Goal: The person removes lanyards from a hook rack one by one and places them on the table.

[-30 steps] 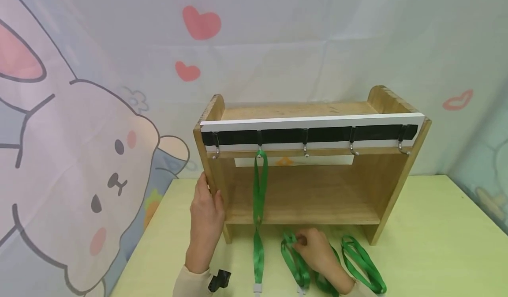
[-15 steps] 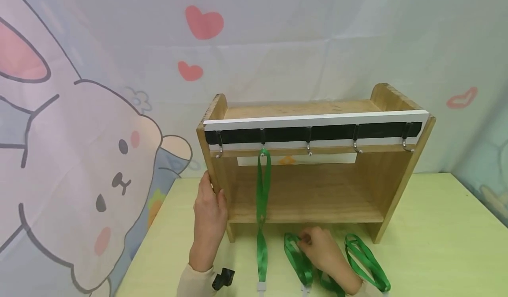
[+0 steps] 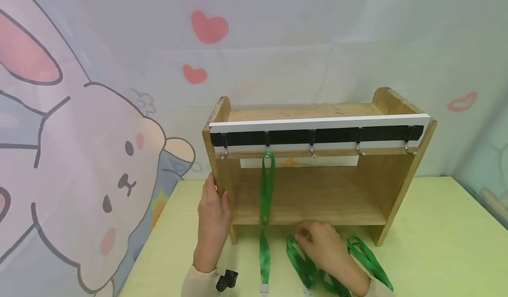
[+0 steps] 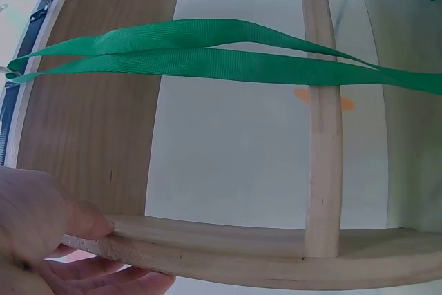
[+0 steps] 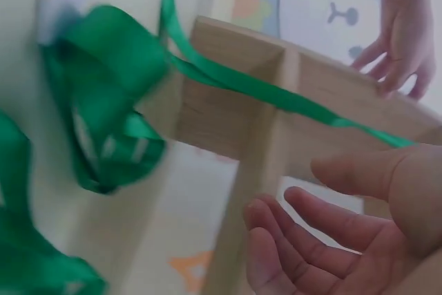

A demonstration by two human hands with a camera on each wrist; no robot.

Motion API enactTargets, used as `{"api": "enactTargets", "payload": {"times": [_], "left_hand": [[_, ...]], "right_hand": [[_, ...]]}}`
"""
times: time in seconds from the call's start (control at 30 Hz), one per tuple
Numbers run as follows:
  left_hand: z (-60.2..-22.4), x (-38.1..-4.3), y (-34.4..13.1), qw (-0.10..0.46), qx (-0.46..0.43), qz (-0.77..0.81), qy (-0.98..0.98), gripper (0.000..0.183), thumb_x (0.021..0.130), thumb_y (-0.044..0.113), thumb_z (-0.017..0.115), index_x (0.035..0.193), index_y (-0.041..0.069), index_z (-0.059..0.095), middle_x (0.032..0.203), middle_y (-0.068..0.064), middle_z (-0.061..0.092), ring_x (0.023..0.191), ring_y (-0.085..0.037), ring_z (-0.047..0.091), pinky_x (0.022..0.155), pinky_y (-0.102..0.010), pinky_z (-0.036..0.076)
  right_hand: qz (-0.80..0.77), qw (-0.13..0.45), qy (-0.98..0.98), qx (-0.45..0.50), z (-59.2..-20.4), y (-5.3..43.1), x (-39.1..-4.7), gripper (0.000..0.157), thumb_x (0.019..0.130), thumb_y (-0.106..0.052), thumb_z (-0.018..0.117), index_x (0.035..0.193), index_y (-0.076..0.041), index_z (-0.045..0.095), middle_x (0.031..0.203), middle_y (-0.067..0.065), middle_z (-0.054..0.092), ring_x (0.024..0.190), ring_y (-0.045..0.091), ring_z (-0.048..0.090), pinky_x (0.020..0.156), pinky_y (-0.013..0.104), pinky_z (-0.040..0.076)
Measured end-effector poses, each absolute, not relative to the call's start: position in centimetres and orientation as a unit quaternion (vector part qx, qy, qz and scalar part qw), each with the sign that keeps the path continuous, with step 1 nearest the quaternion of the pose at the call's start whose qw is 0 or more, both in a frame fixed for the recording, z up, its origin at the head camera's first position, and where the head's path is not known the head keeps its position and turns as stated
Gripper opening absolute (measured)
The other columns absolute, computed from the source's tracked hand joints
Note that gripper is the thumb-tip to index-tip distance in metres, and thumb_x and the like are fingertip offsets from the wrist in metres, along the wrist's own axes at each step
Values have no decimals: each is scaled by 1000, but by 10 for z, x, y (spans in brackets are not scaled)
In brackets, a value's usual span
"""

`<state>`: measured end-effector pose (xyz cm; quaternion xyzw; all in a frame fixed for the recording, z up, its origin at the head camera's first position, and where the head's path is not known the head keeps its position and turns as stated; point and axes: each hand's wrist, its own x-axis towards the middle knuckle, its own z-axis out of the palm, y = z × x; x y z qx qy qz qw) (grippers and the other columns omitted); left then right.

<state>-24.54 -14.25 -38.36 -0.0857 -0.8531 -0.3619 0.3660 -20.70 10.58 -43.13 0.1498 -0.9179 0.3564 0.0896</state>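
Observation:
A small wooden shelf (image 3: 313,200) stands on the table. My left hand (image 3: 213,224) grips its left side panel, thumb (image 4: 90,220) on the front edge and fingers along the outer side. From the second hook on the shelf's front a green lanyard (image 3: 267,191) hangs down. My right hand (image 3: 323,246) is low before the shelf, over the table. In the right wrist view its thumb (image 5: 359,174) and loosely bent fingers stand apart with nothing between them. Beside it lies a folded green lanyard (image 3: 300,264); another lanyard (image 3: 335,286) is partly hidden under the wrist.
A further folded green lanyard (image 3: 369,257) lies to the right of my right arm. Across the shelf's top front runs a white and black strip (image 3: 333,136) with several metal hooks. A printed cloth (image 3: 278,67) hangs behind the yellow-green table (image 3: 440,226).
My right hand has lifted slightly off the folded lanyard, its fingertips now clear of the band. The left hand stays on the side panel. The head view has shifted a little.

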Motion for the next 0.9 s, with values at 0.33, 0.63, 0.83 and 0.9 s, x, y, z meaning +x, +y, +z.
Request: {"api": "enactTargets", "payload": {"times": [0.33, 0.63, 0.83, 0.9], "left_hand": [[-385, -246, -143, 379, -96, -353, -850, 53, 92, -12, 64, 139, -17, 39, 125, -35, 54, 109, -50, 62, 83, -57, 57], [-389, -246, -145, 386, -102, -354, -846, 52, 92, -13, 63, 138, -18, 39, 123, -35, 55, 108, -50, 62, 84, -56, 57], [-388, -246, -145, 389, -106, -357, -843, 52, 91, -13, 64, 138, -17, 40, 121, -34, 56, 106, -49, 63, 82, -55, 58], [-387, -246, -145, 388, -106, -358, -843, 53, 92, -13, 64, 138, -16, 40, 121, -34, 56, 106, -49, 63, 82, -55, 58]], "right_hand": [[365, 199, -886, 204, -390, 98, -202, 5, 91, -5, 71, 93, -9, 75, 81, -6, 71, 66, 4, 62, 55, 20, 50], [408, 308, -818, 264, -379, 88, -207, 11, 87, 3, 73, 91, -7, 72, 82, -4, 70, 70, 7, 63, 57, 21, 55], [427, 373, -773, 283, -367, 80, -214, 13, 84, 4, 75, 94, -3, 70, 82, 0, 69, 69, 9, 63, 57, 21, 55], [433, 385, -766, 279, -362, 78, -215, 13, 84, 4, 75, 94, -1, 69, 82, 1, 68, 68, 10, 63, 56, 23, 55]]}}
